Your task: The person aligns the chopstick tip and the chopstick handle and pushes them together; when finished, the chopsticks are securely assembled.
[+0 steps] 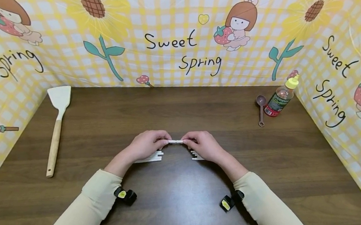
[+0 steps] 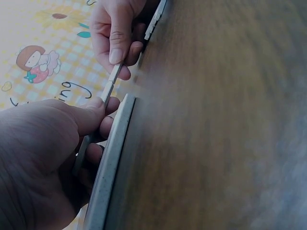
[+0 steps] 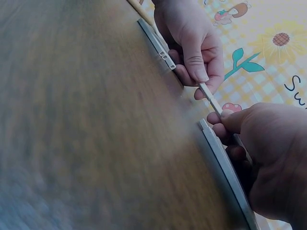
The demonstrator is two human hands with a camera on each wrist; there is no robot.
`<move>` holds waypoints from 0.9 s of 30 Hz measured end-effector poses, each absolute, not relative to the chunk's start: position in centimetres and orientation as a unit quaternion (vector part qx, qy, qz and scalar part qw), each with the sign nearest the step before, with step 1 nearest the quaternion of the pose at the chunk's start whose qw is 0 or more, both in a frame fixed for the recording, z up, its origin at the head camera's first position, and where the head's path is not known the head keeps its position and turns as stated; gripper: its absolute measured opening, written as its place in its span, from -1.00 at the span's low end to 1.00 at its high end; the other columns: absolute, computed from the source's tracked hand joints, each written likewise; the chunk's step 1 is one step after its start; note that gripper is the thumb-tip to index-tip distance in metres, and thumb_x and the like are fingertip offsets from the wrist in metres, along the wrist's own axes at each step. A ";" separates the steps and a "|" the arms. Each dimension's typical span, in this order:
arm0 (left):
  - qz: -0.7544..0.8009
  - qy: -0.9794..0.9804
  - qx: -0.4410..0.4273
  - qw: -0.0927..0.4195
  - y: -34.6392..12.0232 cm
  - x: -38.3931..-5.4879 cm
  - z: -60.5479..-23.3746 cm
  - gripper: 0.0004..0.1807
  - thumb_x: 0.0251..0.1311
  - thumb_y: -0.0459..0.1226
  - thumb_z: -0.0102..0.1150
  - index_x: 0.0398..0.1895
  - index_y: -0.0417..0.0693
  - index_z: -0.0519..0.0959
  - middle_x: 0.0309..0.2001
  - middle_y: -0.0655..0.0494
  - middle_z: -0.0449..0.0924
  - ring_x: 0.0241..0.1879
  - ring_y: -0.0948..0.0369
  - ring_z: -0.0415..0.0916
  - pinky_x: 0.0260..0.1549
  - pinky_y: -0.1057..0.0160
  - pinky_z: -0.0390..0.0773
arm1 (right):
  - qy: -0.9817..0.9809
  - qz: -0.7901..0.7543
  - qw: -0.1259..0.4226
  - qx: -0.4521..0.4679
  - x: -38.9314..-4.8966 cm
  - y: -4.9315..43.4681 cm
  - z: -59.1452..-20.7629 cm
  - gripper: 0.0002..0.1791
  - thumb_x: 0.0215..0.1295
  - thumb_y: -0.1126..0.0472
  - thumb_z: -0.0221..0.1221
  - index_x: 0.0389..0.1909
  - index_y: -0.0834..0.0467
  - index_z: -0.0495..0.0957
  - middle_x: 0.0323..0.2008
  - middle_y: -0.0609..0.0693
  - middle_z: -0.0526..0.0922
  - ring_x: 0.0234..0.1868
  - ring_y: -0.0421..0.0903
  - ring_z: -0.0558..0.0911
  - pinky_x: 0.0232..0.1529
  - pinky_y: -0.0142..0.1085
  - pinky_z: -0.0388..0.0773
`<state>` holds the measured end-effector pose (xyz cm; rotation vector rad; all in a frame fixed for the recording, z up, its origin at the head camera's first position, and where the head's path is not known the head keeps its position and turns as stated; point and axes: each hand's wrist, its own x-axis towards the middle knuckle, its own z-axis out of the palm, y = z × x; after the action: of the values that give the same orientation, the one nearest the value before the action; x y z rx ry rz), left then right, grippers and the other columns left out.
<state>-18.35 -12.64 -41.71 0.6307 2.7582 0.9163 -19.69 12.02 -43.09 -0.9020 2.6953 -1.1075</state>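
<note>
We pinch white stick [image 1: 175,141] near surface [image 1: 174,207] ctr, L hand [image 1: 148,144] at its 9 o'clock, R hand [image 1: 206,145] at 3, fingers narrow; best we align both halves w/o bending the seam [image 1: 176,141].

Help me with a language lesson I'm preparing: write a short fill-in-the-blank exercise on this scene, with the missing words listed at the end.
1. In the head view, the thin pieces pinched by the left hand and right hand are ____ in colour.
2. The spatula lies on the person's ____ side.
3. The bottle beside the measuring spoon has a ____ cap.
4. The printed backdrop reads "Sweet ____".

Missing words: white; left; yellow; Spring.
</note>
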 end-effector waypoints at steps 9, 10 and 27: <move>0.302 0.926 0.210 0.085 -12.7 -18.4 -41.7 -0.90 0.45 -0.20 0.15 -0.15 0.15 0.67 -0.50 0.30 0.50 -0.45 0.23 0.43 -0.34 0.16 0.38 | 0.884 -0.361 0.045 -0.295 -19.8 11.8 -43.2 -0.89 0.45 0.19 0.22 -0.17 0.05 0.73 -0.34 -0.19 0.67 -0.34 -0.22 0.55 -0.17 -0.26 0.50; 0.303 0.926 0.210 0.084 -12.7 -18.4 -41.6 -0.90 0.45 -0.20 0.15 -0.15 0.15 0.67 -0.50 0.30 0.50 -0.45 0.23 0.43 -0.34 0.16 0.38 | 0.884 -0.361 0.045 -0.295 -19.9 11.8 -43.2 -0.89 0.45 0.19 0.22 -0.17 0.04 0.73 -0.35 -0.19 0.67 -0.34 -0.22 0.55 -0.17 -0.26 0.49; 0.319 0.920 0.211 0.087 -12.5 -18.3 -41.6 -0.90 0.45 -0.23 0.16 -0.16 0.13 0.67 -0.50 0.29 0.50 -0.46 0.24 0.43 -0.35 0.17 0.39 | 0.884 -0.364 0.046 -0.290 -19.8 11.9 -43.0 -0.89 0.44 0.21 0.23 -0.18 0.04 0.73 -0.37 -0.20 0.66 -0.34 -0.21 0.55 -0.16 -0.26 0.49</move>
<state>-18.34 -12.51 -41.59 0.6289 2.7400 0.9495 -19.76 11.92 -43.02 -0.8866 2.6986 -1.1109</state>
